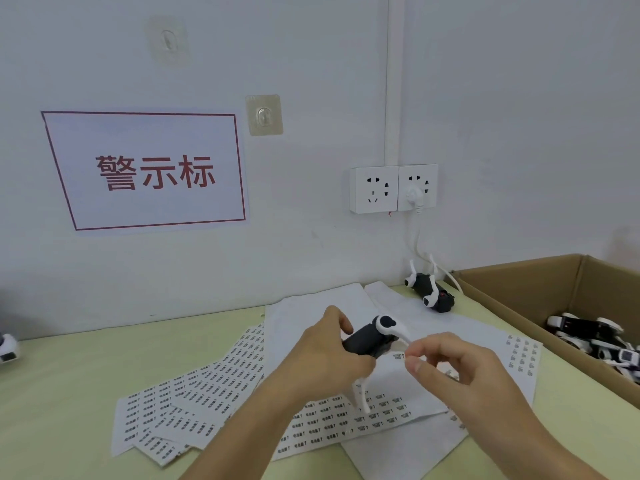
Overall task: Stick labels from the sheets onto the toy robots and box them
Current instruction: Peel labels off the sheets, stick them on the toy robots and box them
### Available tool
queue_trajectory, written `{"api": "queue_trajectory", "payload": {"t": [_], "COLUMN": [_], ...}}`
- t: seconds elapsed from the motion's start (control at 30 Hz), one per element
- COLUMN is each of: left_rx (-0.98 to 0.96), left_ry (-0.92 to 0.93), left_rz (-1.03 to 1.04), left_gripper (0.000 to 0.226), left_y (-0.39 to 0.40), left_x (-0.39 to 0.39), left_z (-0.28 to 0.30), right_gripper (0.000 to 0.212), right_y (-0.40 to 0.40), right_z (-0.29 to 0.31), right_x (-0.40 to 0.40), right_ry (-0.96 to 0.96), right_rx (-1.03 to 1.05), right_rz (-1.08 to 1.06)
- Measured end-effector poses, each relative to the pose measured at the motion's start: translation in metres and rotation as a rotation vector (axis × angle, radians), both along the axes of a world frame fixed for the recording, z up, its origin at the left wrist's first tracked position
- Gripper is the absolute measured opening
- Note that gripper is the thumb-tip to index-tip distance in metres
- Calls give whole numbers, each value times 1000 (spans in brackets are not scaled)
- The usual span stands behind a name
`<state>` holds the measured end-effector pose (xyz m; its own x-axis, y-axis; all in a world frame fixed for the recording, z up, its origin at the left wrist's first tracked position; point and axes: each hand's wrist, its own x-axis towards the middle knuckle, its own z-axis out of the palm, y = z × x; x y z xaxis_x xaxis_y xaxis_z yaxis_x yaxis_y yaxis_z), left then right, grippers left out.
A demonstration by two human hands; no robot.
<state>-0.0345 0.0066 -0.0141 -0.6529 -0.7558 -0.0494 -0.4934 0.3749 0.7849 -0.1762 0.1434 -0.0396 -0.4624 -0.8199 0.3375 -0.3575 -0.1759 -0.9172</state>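
- Left hand (pixel 329 351) is wrapped around the dark body of a toy robot (pixel 367 339), held up over the label sheets (pixel 214 386) near the middle of the table (pixel 62 393).
- Right hand (pixel 453 365) sits just at 3 o'clock of the toy, thumb and forefinger pinched together on what looks like a small label (pixel 399 357), close to the toy's underside.
- Toy looks light and stiff, hard plastic and likely a bit slick; its thin white legs seem the fragile part, so the thick body is the safer place to grip.
- Label is flimsy and sticky, best held by one edge so it does not curl onto a fingertip.
- Cardboard box (pixel 519 292) stands open at 3 o'clock, well apart from the hands; several black-and-white toys (pixel 588 334) lie jumbled inside.
- Another toy (pixel 429 289) lies legs-up on the table at 1 o'clock, beside the box and outside it.
- Sheets at 8 o'clock overlap loosely, and many printed labels remain on them.
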Motion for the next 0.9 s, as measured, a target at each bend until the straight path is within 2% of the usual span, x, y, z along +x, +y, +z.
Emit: {"api": "queue_trajectory", "payload": {"t": [0.07, 0.23, 0.6, 0.9], "left_rx": [-3, 10, -70, -49], "left_ry": [-12, 45, 87, 73], "left_rz": [-11, -39, -106, -115], "left_gripper": [38, 27, 29, 27], "left_y": [4, 13, 18, 20], "left_x": [-2, -9, -11, -10], "left_z": [-1, -4, -7, -5], "right_gripper": [15, 14, 18, 18], "right_y": [1, 1, -1, -1], "right_z": [0, -1, -2, -3], "right_x": [1, -2, -7, -3], "right_ry": [14, 64, 75, 194], "right_rx": [-13, -24, 32, 40], "right_rz": [-32, -136, -150, -168]}}
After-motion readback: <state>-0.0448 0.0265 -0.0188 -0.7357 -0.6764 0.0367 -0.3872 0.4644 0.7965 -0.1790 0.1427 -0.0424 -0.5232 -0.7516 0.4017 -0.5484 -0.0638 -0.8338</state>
